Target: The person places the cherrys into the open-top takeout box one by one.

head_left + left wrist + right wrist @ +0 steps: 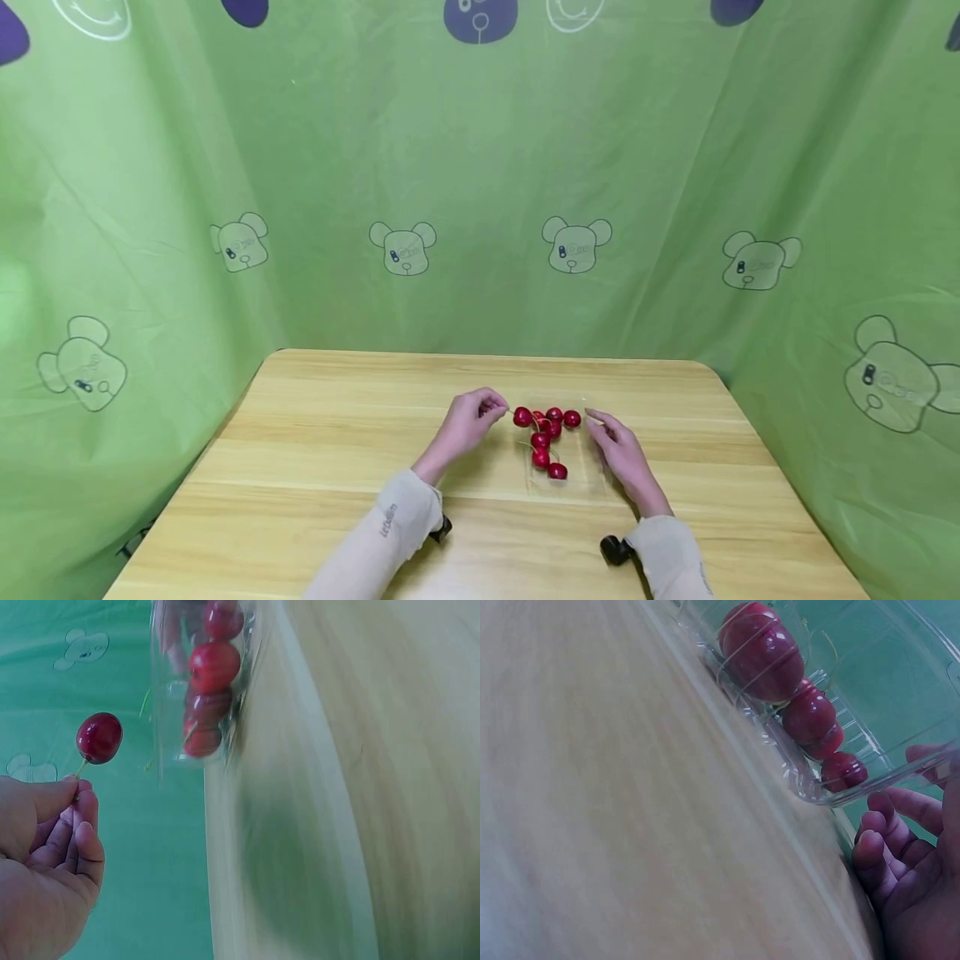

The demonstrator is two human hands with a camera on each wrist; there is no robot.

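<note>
My left hand point(467, 421) pinches the stem of a red cherry point(99, 738) between thumb and fingertips. In the head view this cherry point(522, 417) is at the left edge of a clear plastic box point(581, 471). Several more red cherries point(541, 440), some with green stems, lie in the box. At the box's right side, my right hand point(626, 458) holds its edge, with a digit on either side of the clear wall in the right wrist view. The remaining fingers point(870, 847) of that hand are curled outside the box.
The box stands on a light wooden table point(337, 425). Green cloth point(480, 308) printed with bear faces hangs behind the table and along both sides. A black wrist device point(617, 550) sits at the right cuff.
</note>
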